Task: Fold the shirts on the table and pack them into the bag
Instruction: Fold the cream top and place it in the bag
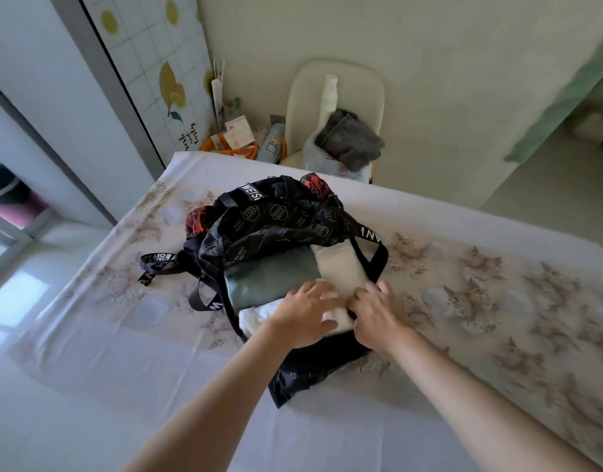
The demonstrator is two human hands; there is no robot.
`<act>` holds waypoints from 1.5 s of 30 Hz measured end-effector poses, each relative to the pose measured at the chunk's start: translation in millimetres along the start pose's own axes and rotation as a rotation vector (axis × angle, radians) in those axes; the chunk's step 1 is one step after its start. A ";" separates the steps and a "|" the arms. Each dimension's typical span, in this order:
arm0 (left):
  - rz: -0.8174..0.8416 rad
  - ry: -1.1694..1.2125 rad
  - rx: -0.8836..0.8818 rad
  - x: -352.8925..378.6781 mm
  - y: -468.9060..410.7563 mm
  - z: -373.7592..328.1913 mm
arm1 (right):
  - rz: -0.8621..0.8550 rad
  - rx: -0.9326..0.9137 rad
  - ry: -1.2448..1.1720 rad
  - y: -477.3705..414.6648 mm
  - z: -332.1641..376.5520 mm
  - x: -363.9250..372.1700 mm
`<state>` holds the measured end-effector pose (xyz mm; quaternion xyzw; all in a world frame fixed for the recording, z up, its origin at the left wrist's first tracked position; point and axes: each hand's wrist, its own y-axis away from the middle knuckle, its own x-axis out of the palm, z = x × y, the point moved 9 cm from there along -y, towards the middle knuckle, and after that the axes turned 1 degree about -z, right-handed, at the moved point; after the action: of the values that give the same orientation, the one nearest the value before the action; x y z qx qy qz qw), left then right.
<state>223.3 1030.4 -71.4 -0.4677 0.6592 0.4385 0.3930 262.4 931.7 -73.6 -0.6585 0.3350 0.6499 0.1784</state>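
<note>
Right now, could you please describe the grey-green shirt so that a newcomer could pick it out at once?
Find the black bag lying on the flowered tablecloth and look into its open mouth, just beyond the left hand. The grey-green shirt lies folded on the left side there, next to a cream shirt; it is the only dark garment in the opening.

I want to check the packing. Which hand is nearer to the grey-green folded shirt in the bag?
Left. The left hand lies on the white shirt, just beside the grey-green shirt. The right hand is farther right, at the rim of the bag.
</note>
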 end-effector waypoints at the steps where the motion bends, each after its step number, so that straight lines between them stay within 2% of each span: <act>1: 0.067 0.000 0.014 10.9 -5.8 -1.8 | 0.034 -0.028 -0.010 -0.4 -2.0 0.4; 3: 0.101 0.014 -0.010 21.0 -12.8 4.9 | 0.075 -0.083 -0.059 1.3 -8.6 -2.9; 4: 0.084 0.023 -0.018 22.6 -15.2 7.7 | 0.039 -0.106 -0.133 2.4 -13.2 -8.3; 7: 0.080 0.091 -0.078 26.4 -24.3 13.2 | -0.241 -0.109 -0.425 8.0 -33.9 -27.3; 11: 0.110 0.261 -0.100 21.8 -31.9 10.3 | -0.317 -0.097 -0.426 4.7 -31.0 -27.2; 14: -0.041 0.490 -0.272 4.7 -15.0 38.0 | -0.355 -0.090 -0.446 -3.0 -22.3 -26.0; 17: -0.139 0.299 -0.374 10.6 15.9 66.8 | -0.380 -0.136 -0.480 -11.4 6.1 -24.6; 18: -0.140 0.243 -0.396 15.6 26.8 70.8 | -0.352 -0.171 -0.457 -15.9 21.2 -20.0; 20: -0.176 0.170 -0.402 20.7 45.1 74.0 | -0.184 -0.193 -0.400 -25.9 47.8 -1.1; 22: -0.178 0.087 -0.387 21.2 56.6 72.1 | -0.018 -0.154 -0.352 -31.3 58.5 18.6; 24: -0.152 0.021 -0.370 23.5 63.8 73.6 | 0.055 -0.121 -0.321 -34.6 61.2 27.6; 30: -0.106 0.093 -0.458 38.6 85.1 91.5 | 0.008 -0.043 -0.300 -28.9 64.1 29.5; 36: 0.041 0.157 -0.515 36.8 70.4 101.0 | 0.089 0.011 -0.371 -37.5 67.4 27.9; 39: 0.011 0.177 -0.553 19.6 65.4 104.0 | -0.031 0.033 -0.488 -29.1 60.7 9.1; 41: -0.079 0.193 -0.553 3.5 63.6 95.6 | -0.199 0.068 -0.567 -11.7 45.8 -13.1; 43: -0.178 0.276 -0.470 -12.2 54.3 71.3 | -0.377 0.130 -0.593 14.2 17.3 -35.4; 45: -0.256 0.366 -0.316 -27.0 37.0 31.2 | -0.449 0.232 -0.637 45.4 -20.0 -48.0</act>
<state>198.0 1073.8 -48.1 -0.6742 0.5783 0.3907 0.2417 250.0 896.0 -15.8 -0.4566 0.1819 0.7240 0.4840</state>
